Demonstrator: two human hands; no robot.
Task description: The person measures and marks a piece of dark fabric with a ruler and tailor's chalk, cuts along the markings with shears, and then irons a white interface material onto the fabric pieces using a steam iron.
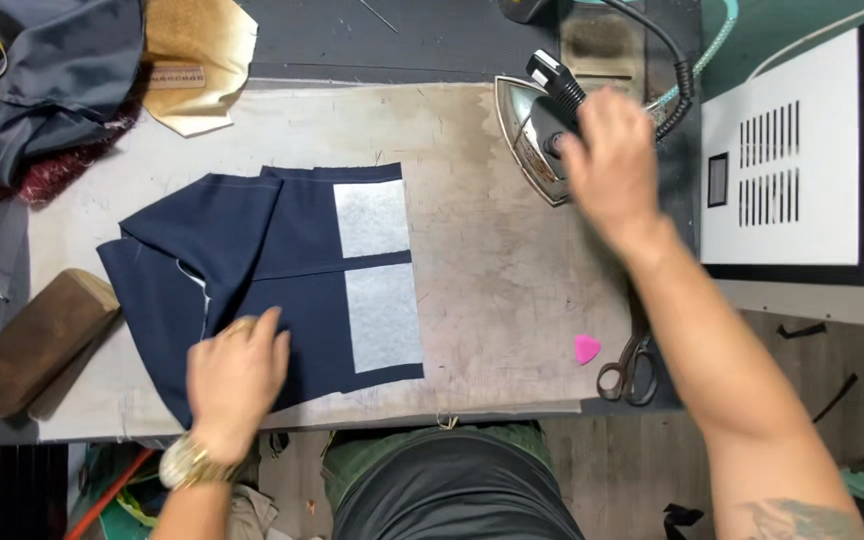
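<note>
The left hand (237,375) is lying flat on the navy cloth (272,280), fingers together and stretched out, pressing the lower left part of it; it is holding nothing. A gold-coloured watch (187,462) is sitting on that wrist. The cloth is smooth, dark and matte, folded over itself at the left so that a pale inner edge is showing. Two white patches (377,275), thin, rectangular and slightly fuzzy, are lying on its right part, one above the other, with a narrow navy strip between them.

The right hand (612,165) is gripping the black handle of the iron (537,135), fingers curled around it. The iron is lying at the far right corner of the board (492,270), well apart from the cloth, its shiny pointed metal sole turned toward the left. A black cord is running from it up and away.

The board's cover is pale, stained and scorched brown in places. A brown rounded wooden block (37,340) is resting at its left edge. Scissors (630,365) with dull metal loops and a small pink chalk (587,348) are lying near the right edge. A white metal box (792,160) with slotted vents is standing at the right.
</note>
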